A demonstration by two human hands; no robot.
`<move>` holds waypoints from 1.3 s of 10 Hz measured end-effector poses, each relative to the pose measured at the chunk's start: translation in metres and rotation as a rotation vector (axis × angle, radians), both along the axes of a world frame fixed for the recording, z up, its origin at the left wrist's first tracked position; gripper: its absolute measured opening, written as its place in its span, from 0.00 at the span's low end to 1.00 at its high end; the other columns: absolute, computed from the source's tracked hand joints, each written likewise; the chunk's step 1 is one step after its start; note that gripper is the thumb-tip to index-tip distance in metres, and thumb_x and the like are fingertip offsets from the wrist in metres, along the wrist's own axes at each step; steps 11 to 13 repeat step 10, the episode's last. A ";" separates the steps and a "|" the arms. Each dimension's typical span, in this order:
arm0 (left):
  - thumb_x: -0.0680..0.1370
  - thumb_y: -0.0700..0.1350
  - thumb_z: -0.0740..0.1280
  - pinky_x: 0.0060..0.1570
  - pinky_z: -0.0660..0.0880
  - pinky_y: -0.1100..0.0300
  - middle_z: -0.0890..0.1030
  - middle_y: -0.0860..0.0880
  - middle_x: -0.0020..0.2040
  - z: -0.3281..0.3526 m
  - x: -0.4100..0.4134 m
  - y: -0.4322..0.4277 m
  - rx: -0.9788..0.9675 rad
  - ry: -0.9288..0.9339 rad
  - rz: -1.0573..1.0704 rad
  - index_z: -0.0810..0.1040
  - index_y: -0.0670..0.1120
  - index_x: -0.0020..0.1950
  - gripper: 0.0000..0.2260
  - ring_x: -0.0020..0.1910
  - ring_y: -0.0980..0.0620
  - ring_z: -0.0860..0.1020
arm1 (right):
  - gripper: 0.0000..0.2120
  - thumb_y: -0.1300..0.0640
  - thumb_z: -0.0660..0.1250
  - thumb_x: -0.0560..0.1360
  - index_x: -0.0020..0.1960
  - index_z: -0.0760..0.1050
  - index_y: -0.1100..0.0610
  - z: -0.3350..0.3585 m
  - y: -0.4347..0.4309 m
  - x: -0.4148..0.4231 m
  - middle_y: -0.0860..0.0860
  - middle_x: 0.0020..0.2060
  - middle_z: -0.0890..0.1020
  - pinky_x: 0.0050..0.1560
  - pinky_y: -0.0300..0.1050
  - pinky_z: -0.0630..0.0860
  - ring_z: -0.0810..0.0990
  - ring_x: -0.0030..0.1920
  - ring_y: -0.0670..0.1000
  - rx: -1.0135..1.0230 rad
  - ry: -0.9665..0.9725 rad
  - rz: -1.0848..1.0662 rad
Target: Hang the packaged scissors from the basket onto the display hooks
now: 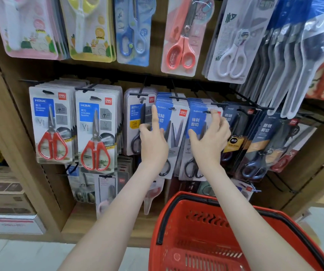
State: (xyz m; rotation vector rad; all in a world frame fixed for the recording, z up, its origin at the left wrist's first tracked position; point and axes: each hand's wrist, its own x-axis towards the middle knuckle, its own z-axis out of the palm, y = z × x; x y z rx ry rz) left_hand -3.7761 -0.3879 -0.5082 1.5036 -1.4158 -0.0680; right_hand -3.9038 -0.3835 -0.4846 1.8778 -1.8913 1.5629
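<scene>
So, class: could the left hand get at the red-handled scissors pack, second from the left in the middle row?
Probably yes. The left hand is up at that same row, a little to the right, and the red-handled pack hangs frontmost on its hook with nothing covering it.

Black display hooks (175,98) on the wooden rack (10,114) carry rows of packaged scissors (53,124).
</scene>
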 end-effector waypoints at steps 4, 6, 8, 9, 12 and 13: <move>0.79 0.59 0.57 0.69 0.61 0.33 0.42 0.36 0.77 -0.040 -0.010 -0.023 -0.118 -0.271 -0.067 0.47 0.55 0.78 0.31 0.77 0.34 0.48 | 0.51 0.49 0.72 0.73 0.78 0.35 0.46 -0.030 -0.022 -0.012 0.51 0.78 0.49 0.73 0.54 0.57 0.48 0.76 0.51 0.052 -0.133 0.182; 0.77 0.61 0.57 0.71 0.60 0.36 0.41 0.36 0.78 -0.041 -0.008 -0.026 -0.119 -0.267 -0.090 0.47 0.54 0.78 0.33 0.78 0.36 0.45 | 0.45 0.42 0.68 0.74 0.78 0.42 0.49 -0.035 -0.029 -0.014 0.49 0.79 0.45 0.69 0.52 0.63 0.59 0.67 0.58 0.016 0.064 0.077; 0.76 0.62 0.58 0.72 0.57 0.35 0.40 0.39 0.78 -0.041 -0.012 -0.025 -0.103 -0.300 -0.062 0.48 0.54 0.79 0.35 0.77 0.35 0.45 | 0.44 0.40 0.66 0.75 0.79 0.43 0.50 -0.030 -0.030 -0.019 0.47 0.78 0.41 0.70 0.52 0.60 0.56 0.69 0.57 0.103 0.109 0.090; 0.77 0.64 0.55 0.72 0.47 0.38 0.42 0.36 0.78 -0.039 -0.012 -0.018 -0.057 -0.360 0.020 0.47 0.53 0.79 0.35 0.77 0.36 0.43 | 0.45 0.39 0.66 0.75 0.78 0.39 0.46 -0.025 -0.021 -0.023 0.49 0.78 0.40 0.71 0.59 0.58 0.49 0.75 0.57 0.159 0.140 0.117; 0.77 0.63 0.55 0.70 0.47 0.38 0.48 0.34 0.78 -0.034 -0.019 -0.004 -0.028 -0.408 0.082 0.53 0.50 0.79 0.34 0.76 0.34 0.48 | 0.46 0.42 0.67 0.75 0.78 0.37 0.45 -0.019 -0.004 -0.027 0.52 0.79 0.42 0.72 0.61 0.54 0.46 0.76 0.55 0.195 0.088 0.195; 0.77 0.63 0.55 0.70 0.47 0.38 0.48 0.34 0.78 -0.034 -0.019 -0.004 -0.028 -0.408 0.082 0.53 0.50 0.79 0.34 0.76 0.34 0.48 | 0.46 0.42 0.67 0.75 0.78 0.37 0.45 -0.019 -0.004 -0.027 0.52 0.79 0.42 0.72 0.61 0.54 0.46 0.76 0.55 0.195 0.088 0.195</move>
